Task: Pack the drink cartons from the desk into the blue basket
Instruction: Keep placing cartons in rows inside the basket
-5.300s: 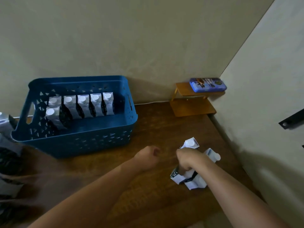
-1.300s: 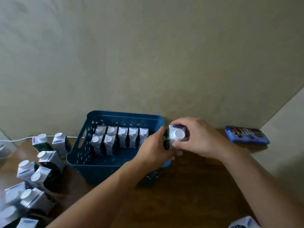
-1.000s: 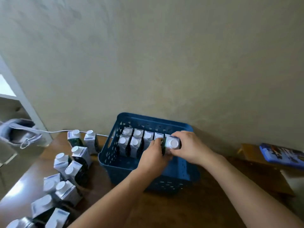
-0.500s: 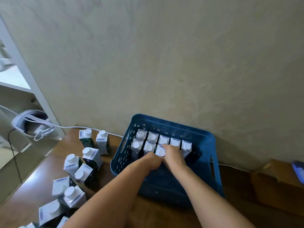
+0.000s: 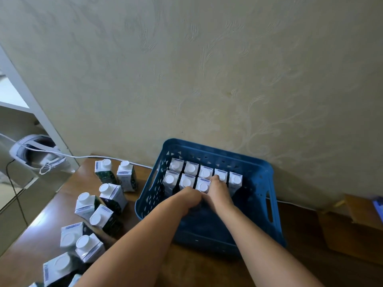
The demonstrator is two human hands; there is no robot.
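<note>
The blue basket [image 5: 258, 179] stands on the wooden desk [image 5: 199, 270] against the wall. Several white-capped drink cartons stand upright in two rows along its far side. Both my hands are inside the basket at the third carton [image 5: 202, 185] of the nearer row. My left hand [image 5: 189, 199] is curled against its near side, and my right hand [image 5: 219, 193] wraps its right side, one finger reaching up by the back row. The carton's lower part is hidden behind my hands. Several loose cartons [image 5: 113, 194] stand and lie on the desk left of the basket.
A white headset [image 5: 34, 152] with a white cable [image 5: 93, 156] sits at the desk's far left corner. A small wooden shelf [image 5: 352, 216] stands to the right of the basket. The near half of the basket floor [image 5: 209, 226] is bare.
The carton that both hands carried over the basket now stands in the nearer row. My hands have barely moved in the last half second, and the view has swung slightly left.
</note>
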